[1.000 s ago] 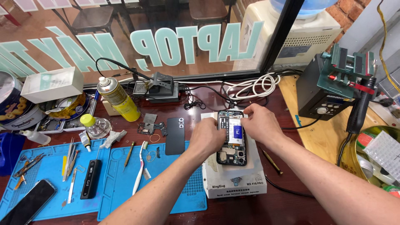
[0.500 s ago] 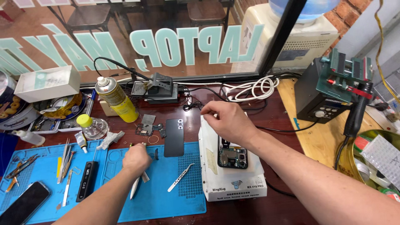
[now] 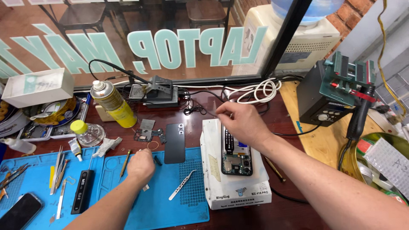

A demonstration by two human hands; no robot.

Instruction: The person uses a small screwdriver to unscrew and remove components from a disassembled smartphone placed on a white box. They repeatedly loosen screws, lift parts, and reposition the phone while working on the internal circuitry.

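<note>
Head view: opened phone (image 3: 235, 152) on white heating pad (image 3: 235, 187), centre of bench.
I see right hand (image 3: 241, 124) above the phone's far end, fingertips pinched on a thin sliver; left hand (image 3: 140, 166) curled on the blue mat (image 3: 162, 204), what it grasps I cannot tell; tweezers (image 3: 182, 191) near.

Counted: two blue mats (image 3: 170, 204), one opened phone (image 3: 235, 155), one black back cover (image 3: 174, 143), one yellow spray can (image 3: 113, 103), one loose tweezers (image 3: 182, 185).
</note>
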